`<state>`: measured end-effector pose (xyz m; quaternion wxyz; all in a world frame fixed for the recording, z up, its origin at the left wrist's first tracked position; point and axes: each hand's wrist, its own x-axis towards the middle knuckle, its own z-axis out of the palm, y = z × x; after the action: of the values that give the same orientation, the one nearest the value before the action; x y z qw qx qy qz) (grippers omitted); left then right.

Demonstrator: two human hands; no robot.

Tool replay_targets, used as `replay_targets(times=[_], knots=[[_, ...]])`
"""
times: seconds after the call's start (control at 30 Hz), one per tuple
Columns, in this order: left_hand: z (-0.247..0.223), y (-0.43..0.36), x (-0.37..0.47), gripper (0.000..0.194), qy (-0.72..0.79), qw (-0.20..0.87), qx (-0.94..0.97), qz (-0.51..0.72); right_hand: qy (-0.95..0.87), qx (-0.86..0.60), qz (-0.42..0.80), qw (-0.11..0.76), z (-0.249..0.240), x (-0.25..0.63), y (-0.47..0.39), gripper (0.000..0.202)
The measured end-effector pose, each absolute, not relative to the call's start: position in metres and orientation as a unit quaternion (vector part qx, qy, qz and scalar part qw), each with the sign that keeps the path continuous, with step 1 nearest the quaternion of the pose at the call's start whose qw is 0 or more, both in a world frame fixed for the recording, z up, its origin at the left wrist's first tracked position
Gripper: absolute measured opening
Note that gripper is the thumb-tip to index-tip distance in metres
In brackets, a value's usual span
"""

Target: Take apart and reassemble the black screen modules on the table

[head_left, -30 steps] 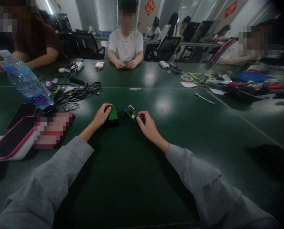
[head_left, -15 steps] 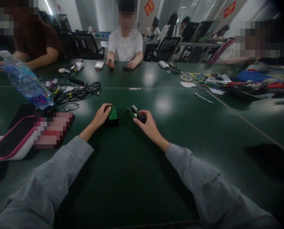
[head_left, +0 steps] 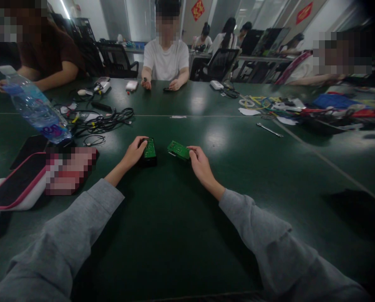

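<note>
Circuit board (head_left: 178, 150) at 12 o'clock, out ahead of the wearer, green face up and tilted, in the right hand (head_left: 201, 163). Right hand is pinched nearly closed on the board's 3 o'clock end, probably to keep the rest of it uncovered; table contact can't be told. Left hand (head_left: 134, 152) is part-curled round the 9 o'clock side of a black case (head_left: 149, 162), thumb over the green panel (head_left: 150, 147) in its top, likely steadying it. Case sits just left of 12, appears to rest on the table (head_left: 174, 235), near the board but apart. Keeping both together suits side-by-side viewing, my guess.

Cable tangle (head_left: 111, 119) at 11 and wrench (head_left: 269, 129) at 1 lie well apart from the hands, maybe just parked. Bottle (head_left: 38, 107) at 10 looks tilted, maybe lens stretch.

Text: bottle label has purple lettering, too small to read. Red item (head_left: 90, 157) at 10 is partly pixelated, print hidden. Wall diamond (head_left: 197, 10) at 12 carries a gold character, not legible. No brand readable on board or case.
</note>
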<state>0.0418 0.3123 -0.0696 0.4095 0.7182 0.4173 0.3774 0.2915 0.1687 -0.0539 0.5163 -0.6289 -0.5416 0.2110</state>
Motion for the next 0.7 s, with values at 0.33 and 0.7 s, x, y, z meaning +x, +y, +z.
replay_targets(times=[0.33,0.7], knots=[[-0.074,0.317,0.042,0.035,0.413,0.39,0.729,0.382,-0.617,-0.628,0.114,0.459,-0.055,0.29,0.169,0.055],[-0.071,0.313,0.041,0.036,0.418,0.394,0.727,0.376,-0.678,-0.586,0.13,0.424,-0.036,0.291,0.139,0.041]])
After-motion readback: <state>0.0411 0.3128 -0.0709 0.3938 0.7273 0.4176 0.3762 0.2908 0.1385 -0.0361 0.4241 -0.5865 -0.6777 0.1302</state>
